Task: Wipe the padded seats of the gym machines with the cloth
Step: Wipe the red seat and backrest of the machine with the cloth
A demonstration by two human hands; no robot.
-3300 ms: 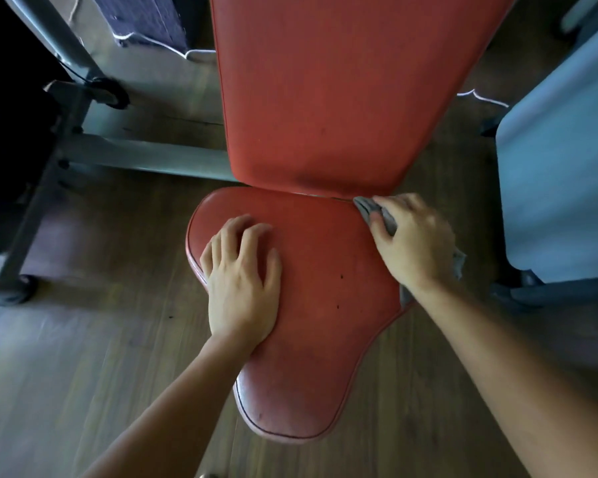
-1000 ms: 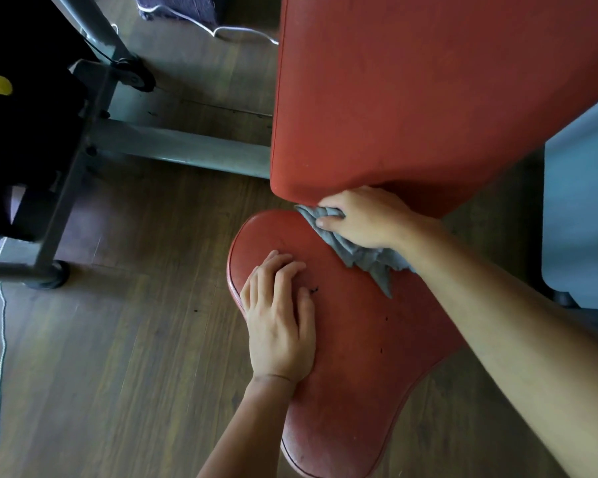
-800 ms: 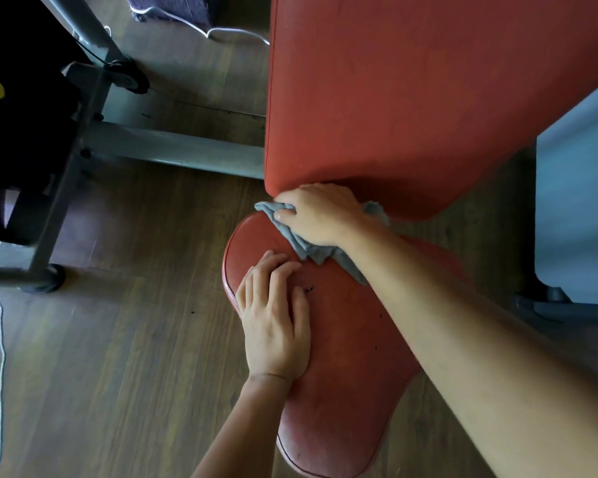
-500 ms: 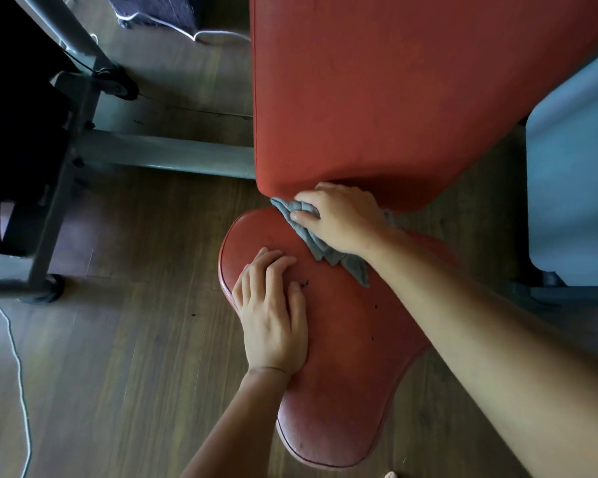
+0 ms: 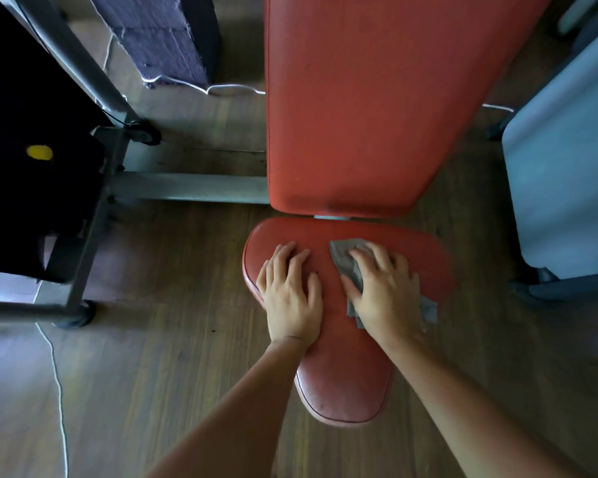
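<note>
no brand or label readable. only mark is a yellow round spot [image 5: 39, 152] on the black block [image 5: 32, 188] at 9 o'clock; cannot tell if it carries writing.

red padded seat [image 5: 346, 384] sits just below centre, narrow end toward 6 o'clock, wide end toward 12. grey cloth [image 5: 342, 258] lies on the wide part of the seat, right of its middle. right grip [image 5: 385, 293] is on top of the cloth, released, fingers spread and fairly straight, pressing it flat, not curled round it. cloth pokes out past the fingertips at 11 o'clock of the grip, along the thumb side at 9, and as a flap at 4 near the seat's right edge. rest of the cloth hidden under the palm.

left grip [image 5: 292, 298] is released too, flat on bare seat at 9 o'clock of the cloth, fingers pointing to 12, close to the seat's left edge. thumbs of both grips near each other, a strip of red between, not touching.

red backrest [image 5: 359, 98] rises at 12 o'clock of the seat, a narrow gap with a bit of metal between them. grey metal bar [image 5: 187, 188] runs from the backrest toward 9 into the frame post [image 5: 90, 232], which ends in a round foot [image 5: 80, 313]. pale blue pad [image 5: 560, 167] at 3 o'clock, well apart from the grips. dark woven fabric [image 5: 163, 36] at 11. white cord [image 5: 57, 381] trails over the wood floor [image 5: 159, 339] at 8 o'clock. nothing lies on the seat ahead of the cloth.
</note>
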